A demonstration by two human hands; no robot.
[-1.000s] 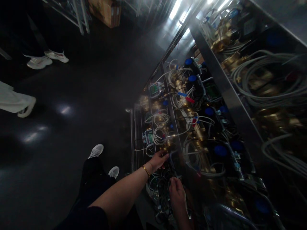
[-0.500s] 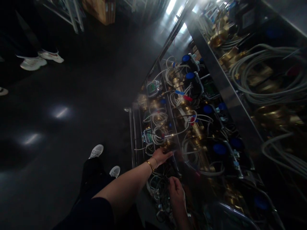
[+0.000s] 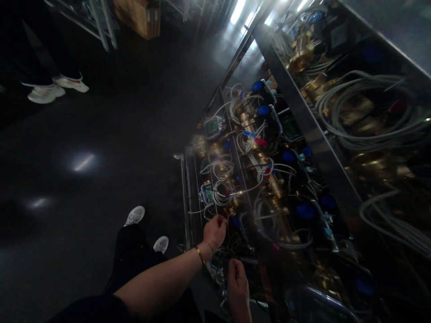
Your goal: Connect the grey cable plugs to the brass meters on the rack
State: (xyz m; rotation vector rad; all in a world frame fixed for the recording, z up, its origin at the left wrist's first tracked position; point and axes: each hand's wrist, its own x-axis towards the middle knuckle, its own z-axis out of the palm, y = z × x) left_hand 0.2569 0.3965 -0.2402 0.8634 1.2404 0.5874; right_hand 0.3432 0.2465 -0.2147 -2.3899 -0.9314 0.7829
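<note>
My left hand (image 3: 214, 232), with a gold bracelet at the wrist, is closed in a pinch over the lower shelf. A thin pale cable runs down beside its fingertips, but what they hold is hidden. Just beyond those fingers lies a brass fitting (image 3: 231, 210). Nearer to me, my right hand (image 3: 237, 282) has its fingers pressed together above dark cables and metal frames in shadow. Anything between its fingers is too dark to name. A coil of pale cable (image 3: 222, 193) and a small green-faced device (image 3: 208, 193) lie past my left hand.
Metal shelving (image 3: 313, 130) holds rows of brass meter bodies (image 3: 278, 186), blue round caps (image 3: 305, 211) and cable coils (image 3: 340, 130). To the left is a dark floor (image 3: 134, 134). A person's white shoes (image 3: 45, 93) and a wooden box (image 3: 138, 18) are farther off.
My left hand has drawn back slightly toward the left, and its spread fingers have closed into a pinch. My right hand has shifted a little left and down.
</note>
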